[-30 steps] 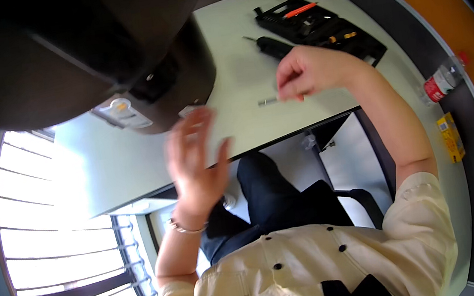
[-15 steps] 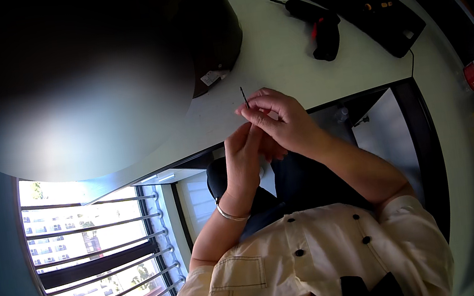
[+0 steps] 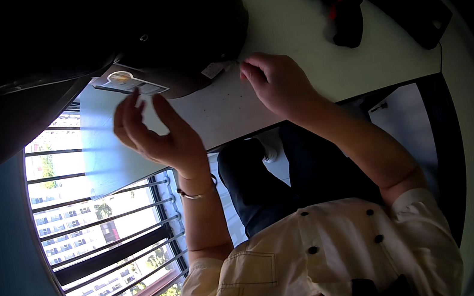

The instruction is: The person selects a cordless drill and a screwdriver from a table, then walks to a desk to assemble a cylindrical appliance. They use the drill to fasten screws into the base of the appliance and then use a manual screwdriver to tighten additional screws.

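Note:
My left hand [image 3: 159, 131] is raised with fingers apart and nothing in it, in front of the large dark rounded object [image 3: 196, 26] at the upper left. A pale label [image 3: 212, 69] shows low on that object's side. My right hand [image 3: 279, 81] is closed in a pinch over the table, its fingertips close to the label. Half a second ago these fingers held a thin dark rod; now hardly anything of it shows past the fingertips.
A black power screwdriver [image 3: 346, 20] with a red trigger lies on the pale table [image 3: 291, 13]. Beyond it is an open black tool case [image 3: 404, 3] with small parts. The table's front edge runs above my legs [image 3: 254, 182]. A barred window [image 3: 109, 226] stands at left.
My hands have parted. The left moved up and left and opened; the right moved slightly up and right, near the dark object. The view has shifted, showing more of that object.

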A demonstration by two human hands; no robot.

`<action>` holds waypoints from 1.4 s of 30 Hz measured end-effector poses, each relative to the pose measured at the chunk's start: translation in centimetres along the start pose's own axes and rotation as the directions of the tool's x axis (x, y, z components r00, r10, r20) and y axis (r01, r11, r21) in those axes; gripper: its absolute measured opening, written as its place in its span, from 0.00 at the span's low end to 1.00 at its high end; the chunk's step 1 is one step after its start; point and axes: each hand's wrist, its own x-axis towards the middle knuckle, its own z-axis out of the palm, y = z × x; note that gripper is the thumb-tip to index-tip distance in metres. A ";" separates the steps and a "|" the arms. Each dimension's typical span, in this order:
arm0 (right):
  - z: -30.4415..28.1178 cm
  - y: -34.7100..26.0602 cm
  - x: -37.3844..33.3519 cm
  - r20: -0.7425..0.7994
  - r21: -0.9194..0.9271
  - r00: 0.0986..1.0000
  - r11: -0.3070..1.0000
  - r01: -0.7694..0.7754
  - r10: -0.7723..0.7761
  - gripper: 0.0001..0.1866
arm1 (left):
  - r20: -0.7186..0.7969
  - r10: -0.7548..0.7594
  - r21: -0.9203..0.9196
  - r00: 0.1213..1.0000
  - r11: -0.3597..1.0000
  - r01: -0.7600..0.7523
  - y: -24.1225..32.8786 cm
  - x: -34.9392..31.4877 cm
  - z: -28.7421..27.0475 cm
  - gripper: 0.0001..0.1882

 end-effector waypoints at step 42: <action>-1.2 -0.2 2.0 0.606 0.721 0.739 0.192 -0.666 0.294 0.11 | -0.017 -0.266 -0.228 0.964 0.939 0.256 -6.6 8.5 3.0 0.16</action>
